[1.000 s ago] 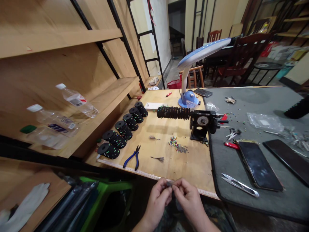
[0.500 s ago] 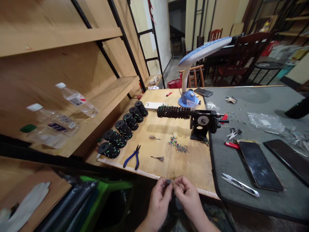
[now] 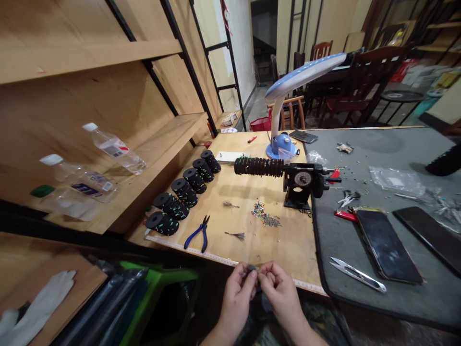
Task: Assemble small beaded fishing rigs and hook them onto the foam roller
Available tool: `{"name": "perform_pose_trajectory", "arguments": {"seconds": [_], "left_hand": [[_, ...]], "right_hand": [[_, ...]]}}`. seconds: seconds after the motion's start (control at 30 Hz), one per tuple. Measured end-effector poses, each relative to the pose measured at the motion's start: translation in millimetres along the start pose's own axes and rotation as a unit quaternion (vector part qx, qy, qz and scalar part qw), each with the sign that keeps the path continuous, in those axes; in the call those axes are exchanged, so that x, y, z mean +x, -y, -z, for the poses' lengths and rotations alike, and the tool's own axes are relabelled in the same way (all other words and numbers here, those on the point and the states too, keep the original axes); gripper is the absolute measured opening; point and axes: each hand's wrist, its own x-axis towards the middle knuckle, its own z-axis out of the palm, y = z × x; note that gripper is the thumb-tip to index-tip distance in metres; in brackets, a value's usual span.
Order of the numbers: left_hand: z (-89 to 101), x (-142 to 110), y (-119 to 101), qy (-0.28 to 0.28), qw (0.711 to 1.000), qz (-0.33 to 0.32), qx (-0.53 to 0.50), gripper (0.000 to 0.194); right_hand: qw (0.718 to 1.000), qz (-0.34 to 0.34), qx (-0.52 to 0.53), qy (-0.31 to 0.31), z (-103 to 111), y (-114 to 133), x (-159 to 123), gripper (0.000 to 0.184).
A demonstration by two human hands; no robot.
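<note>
- Presently, a black dial-faced machine (image 3: pixel 302 187) bears a black ribbed roll (image 3: pixel 258 167) along its left side; a blue-and-white lamp (image 3: pixel 281 144) stands behind it.
- Left of the machine: five black spools (image 3: pixel 185 193) in a row, with blue-handled pliers (image 3: pixel 204 239) nearer the wearer.
- Multicoloured beads (image 3: pixel 259 210) lie in front and left of the machine, toward the hands.
- Right of the machine: silver snips (image 3: pixel 367 281) and a phone (image 3: pixel 389 245), on a grey mat (image 3: pixel 338 240).
- The machine's base stands on a wooden tabletop (image 3: pixel 295 259); shelving (image 3: pixel 173 129) rises left of it, chairs (image 3: pixel 360 91) beyond.
- Small grey piece (image 3: pixel 251 268): in front of the machine, at the table's near edge, pinched by the left hand (image 3: pixel 238 293).
- Right hand (image 3: pixel 279 290): fingers bent, just beside; their grip cannot be told.
</note>
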Motion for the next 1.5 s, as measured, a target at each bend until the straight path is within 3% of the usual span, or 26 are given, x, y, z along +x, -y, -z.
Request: {"name": "perform_pose_trajectory", "arguments": {"seconds": [0.17,0.4,0.5,0.63,0.97,1.2,1.5], "left_hand": [[1.5,1,2,0.016,1.0,-0.023,0.009,0.037],[9.9,1,7,0.033,0.989,-0.09,0.117,0.028],[8.2,1,7,0.036,0.993,-0.06,0.097,0.031],[3.9,0,6,0.052,0.997,-0.027,0.054,0.036],[-1.9,-4,-1,0.06,0.998,0.018,-0.002,0.04],[-1.0,-3,-5,0.055,0.998,0.024,-0.002,0.036],[2.0,-2,-1,0.067,0.998,0.013,0.014,0.024]], "right_hand": [[0.996,0.013,-0.087,0.01,5,3,2,0.024],[0.989,0.03,-0.133,0.052,12,8,3,0.01],[0.994,0.015,-0.097,0.043,12,11,4,0.011],[0.998,-0.037,0.03,0.044,8,10,7,0.019],[0.972,-0.141,0.19,0.009,3,8,6,0.024],[0.97,-0.167,0.178,0.008,8,14,7,0.026],[0.987,-0.123,0.107,0.005,12,7,6,0.025]]}}
